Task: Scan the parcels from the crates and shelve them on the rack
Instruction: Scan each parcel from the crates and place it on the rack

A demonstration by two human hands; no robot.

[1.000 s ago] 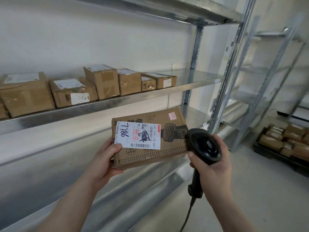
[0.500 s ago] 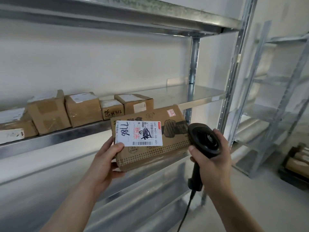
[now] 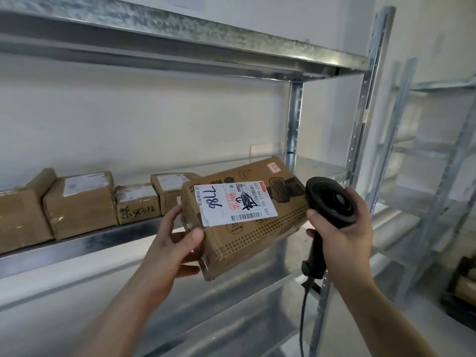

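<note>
Cardboard parcel (image 3: pixel 255 228), flat and rectangular, held at frame centre. Left hand (image 3: pixel 172 243) at 8 o'clock of it: thumb curled over the near top face by the corner of the white label (image 3: pixel 234 203), fingers wrapped under and behind the short end. Firm pinch across the thickness.

Right hand (image 3: pixel 342 233) at 3 o'clock of the parcel: fingers closed round the black scanner (image 3: pixel 331 203), thumb lying against the rim of its head, handle and cord hanging below the fist. Scanner head sits just beside the parcel's right end; whether it touches cannot be told.

Label faces up, barcode along its lower edge, handwritten number at its left.

Beyond the hands: metal rack (image 3: pixel 360 140). Middle shelf at 9 to 10 o'clock carries a row of boxes (image 3: pixel 79 204); the stretch toward 1 o'clock, behind the parcel, shows bare metal.

Handling judgement: one hand carries it by an end without visible sag, so likely light. Board looks stiff, edges crisp, surface dry, not slippery. Contents unknown; treat as possibly fragile. Best hold is across the short end or under the base, keeping thumb off the barcode. Shelving looks like the step at hand.
</note>
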